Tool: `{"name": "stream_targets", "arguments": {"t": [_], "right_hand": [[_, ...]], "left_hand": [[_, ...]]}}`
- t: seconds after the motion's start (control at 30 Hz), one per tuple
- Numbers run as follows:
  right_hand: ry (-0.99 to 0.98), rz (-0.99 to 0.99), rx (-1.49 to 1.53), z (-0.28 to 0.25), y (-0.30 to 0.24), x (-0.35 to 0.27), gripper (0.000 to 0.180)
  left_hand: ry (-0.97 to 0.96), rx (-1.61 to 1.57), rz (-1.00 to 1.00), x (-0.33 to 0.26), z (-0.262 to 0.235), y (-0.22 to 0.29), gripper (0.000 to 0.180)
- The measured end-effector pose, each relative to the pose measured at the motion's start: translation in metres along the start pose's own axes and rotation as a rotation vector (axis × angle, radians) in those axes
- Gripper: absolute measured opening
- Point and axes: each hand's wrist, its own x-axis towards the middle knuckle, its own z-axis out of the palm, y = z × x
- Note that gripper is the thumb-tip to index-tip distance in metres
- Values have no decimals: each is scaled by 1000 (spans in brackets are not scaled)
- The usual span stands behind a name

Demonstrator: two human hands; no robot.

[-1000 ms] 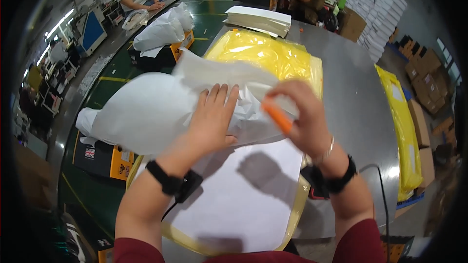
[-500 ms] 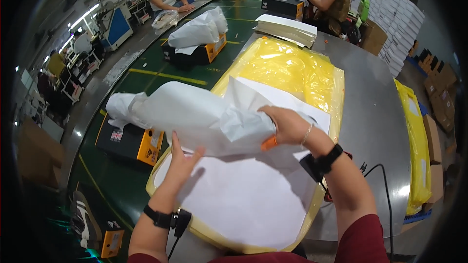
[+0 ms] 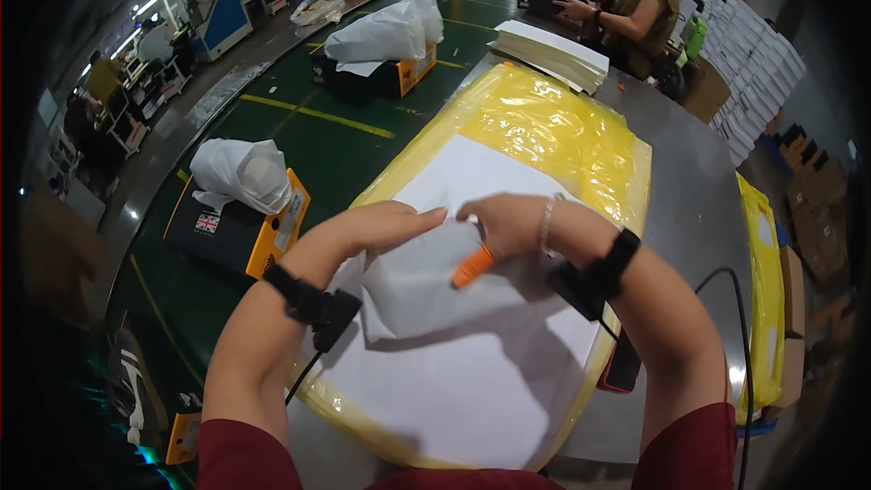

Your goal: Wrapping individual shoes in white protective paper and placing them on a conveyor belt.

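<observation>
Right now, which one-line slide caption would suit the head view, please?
Left hand and right hand on a white-wrapped bundle, over white paper.

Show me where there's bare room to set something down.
The grey table is bare between the yellow pack and yellow bundle, beyond the black cable. The green belt has a gap between near box and far box. Crowded: the white sheet, under the white wrap, left hand and right hand.

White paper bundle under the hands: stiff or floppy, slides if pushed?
The paper bundle will likely flex and crease outside, as soft folds show. Something firmer is probably inside, since the wrap bulges. It may slide easily on the smooth-looking white sheet beneath.
</observation>
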Motion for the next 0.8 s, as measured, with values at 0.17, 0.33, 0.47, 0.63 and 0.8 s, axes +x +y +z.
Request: {"name": "stream_targets", "arguments": {"t": [0.17,0.33,0.47,0.63,0.8], "right_hand": [[233,146,-233,3,-1,5,79],[797,-343,-27,107,-25,-67,41],[681,-72,1676,206,34,-87,44],[1024,-149,2011,169,31,-97,56],[1069,0,523,174,-14,-107,72]], "left_hand": [[321,936,480,-45,44,7,109],[170,350,408,-45,16,-9,101],[-41,188,341,-64,20,10,94],[-391,175,179,-101,34,5,96],[-543,200,147,-109,37,1,96]]}}
